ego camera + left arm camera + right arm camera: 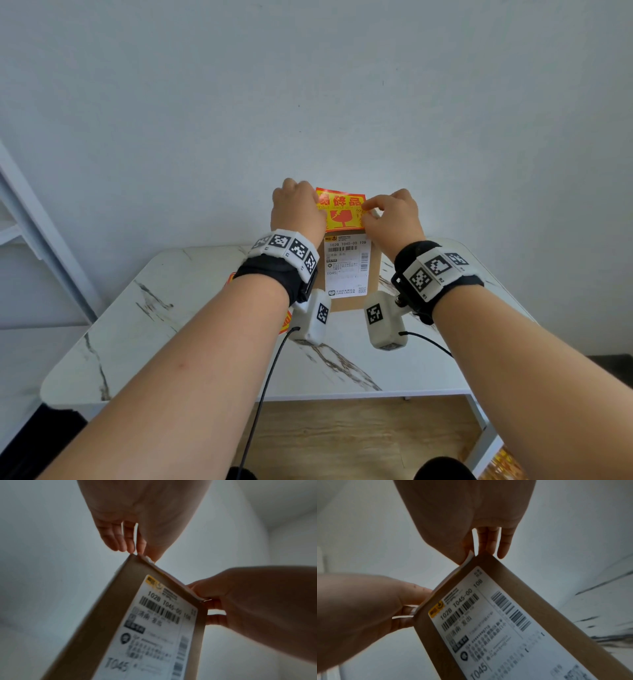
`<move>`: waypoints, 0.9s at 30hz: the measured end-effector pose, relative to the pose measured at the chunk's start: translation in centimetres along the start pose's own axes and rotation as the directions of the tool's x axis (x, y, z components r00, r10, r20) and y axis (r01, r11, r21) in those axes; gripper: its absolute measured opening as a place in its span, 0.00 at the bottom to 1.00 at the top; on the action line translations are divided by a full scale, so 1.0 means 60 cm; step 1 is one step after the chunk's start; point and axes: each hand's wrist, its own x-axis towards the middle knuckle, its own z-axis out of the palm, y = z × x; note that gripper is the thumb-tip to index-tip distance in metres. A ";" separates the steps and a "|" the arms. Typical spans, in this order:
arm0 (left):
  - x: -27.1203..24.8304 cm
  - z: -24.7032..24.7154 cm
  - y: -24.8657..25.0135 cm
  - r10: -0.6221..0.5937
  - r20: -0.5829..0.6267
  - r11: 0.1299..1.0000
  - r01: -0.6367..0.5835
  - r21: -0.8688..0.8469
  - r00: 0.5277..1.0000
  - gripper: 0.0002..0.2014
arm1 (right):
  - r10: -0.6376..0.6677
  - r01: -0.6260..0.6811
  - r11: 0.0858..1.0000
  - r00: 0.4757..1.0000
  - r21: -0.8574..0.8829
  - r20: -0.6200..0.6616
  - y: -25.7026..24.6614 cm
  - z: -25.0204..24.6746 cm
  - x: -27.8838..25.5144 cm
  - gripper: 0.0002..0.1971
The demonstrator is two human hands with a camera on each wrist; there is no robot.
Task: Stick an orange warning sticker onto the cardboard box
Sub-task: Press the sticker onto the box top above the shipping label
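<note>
Partly hidden sticker (343, 209): left grip (297, 209) and right grip (391, 216) pinch its edges.

- A white bench (191, 329) with grey marble veining and rounded corners stands against the wall.
- The wall (308, 85) behind it is plain pale grey-white.
- Wood-grain floor (342, 442) shows below the bench's near edge.
- A white bench leg (479, 445) slants down at the right.
- A white slanted frame (37, 226) stands at the far left.
- Something orange-yellow (503, 462) sits at the bottom right, too cropped to identify.
</note>
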 end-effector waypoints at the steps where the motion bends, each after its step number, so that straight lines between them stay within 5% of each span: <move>1: -0.002 0.001 -0.001 0.082 0.003 0.995 -0.082 0.058 0.997 0.07 | 0.030 -0.030 0.999 0.999 0.010 0.015 0.003 -0.002 0.001 0.13; 6: -0.007 0.012 0.000 0.239 0.108 0.943 -0.257 0.213 0.965 0.18 | 0.088 -0.092 0.995 0.992 0.038 0.094 0.010 0.003 0.001 0.19; 12: -0.003 0.016 -0.014 0.113 0.257 0.970 -0.162 0.181 0.960 0.23 | 0.164 -0.199 0.962 0.969 0.190 0.183 0.002 0.010 0.003 0.20; 19: 0.009 0.023 -0.027 0.105 0.316 0.992 -0.121 0.032 0.943 0.21 | 0.146 -0.158 0.986 0.976 0.060 0.160 -0.013 0.011 0.018 0.10; 27: 0.020 0.012 -0.039 0.130 0.321 0.987 -0.093 -0.129 0.938 0.19 | 0.176 -0.198 0.978 0.948 0.058 0.263 -0.015 0.006 0.040 0.19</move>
